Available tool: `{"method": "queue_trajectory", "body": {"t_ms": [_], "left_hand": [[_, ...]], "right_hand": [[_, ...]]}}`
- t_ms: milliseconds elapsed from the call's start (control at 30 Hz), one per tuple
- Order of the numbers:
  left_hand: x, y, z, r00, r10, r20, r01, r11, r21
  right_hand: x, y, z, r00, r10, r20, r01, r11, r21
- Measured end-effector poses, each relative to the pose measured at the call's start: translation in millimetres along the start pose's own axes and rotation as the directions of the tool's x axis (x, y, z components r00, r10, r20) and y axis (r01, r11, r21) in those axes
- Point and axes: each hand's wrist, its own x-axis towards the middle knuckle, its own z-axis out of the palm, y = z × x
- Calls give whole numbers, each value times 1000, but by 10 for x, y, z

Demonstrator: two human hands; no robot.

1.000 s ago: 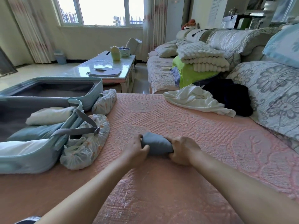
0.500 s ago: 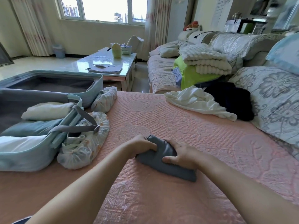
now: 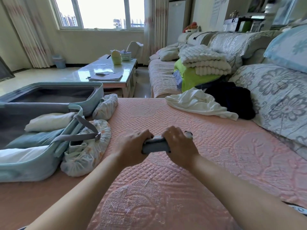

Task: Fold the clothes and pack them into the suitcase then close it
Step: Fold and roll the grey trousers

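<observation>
Close in, our left grip and right grip both curl round a small grey folded garment, one at each end, low over the pink quilted cover. We cannot tell whether the garment touches the cover. To the left, the open pale-blue suitcase lies on the cover, with a white roll and a teal folded piece inside. Farther right, a crumpled white garment touches a dark one. Beyond stands the glossy desk.
</observation>
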Motion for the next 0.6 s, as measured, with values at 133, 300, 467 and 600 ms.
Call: {"method": "queue_trajectory", "body": {"t_ms": [133,300,467,600], "left_hand": [[-206,2,264,967,88,239,-108,992,71],[-283,-70,341,966,57,254,-59,998,-2],[-278,-77,265,945,49,324,-50,999,-3],[-167,-187,47,942,-15,336,22,1000,-19]], "right_hand": [[-146,-60,198,960,-152,234,141,988,66],[-177,65,109,902,-6,433,-58,989,135],[-205,104,128,847,15,531,-90,989,116],[38,11,3,877,-12,481,-79,983,169]]}}
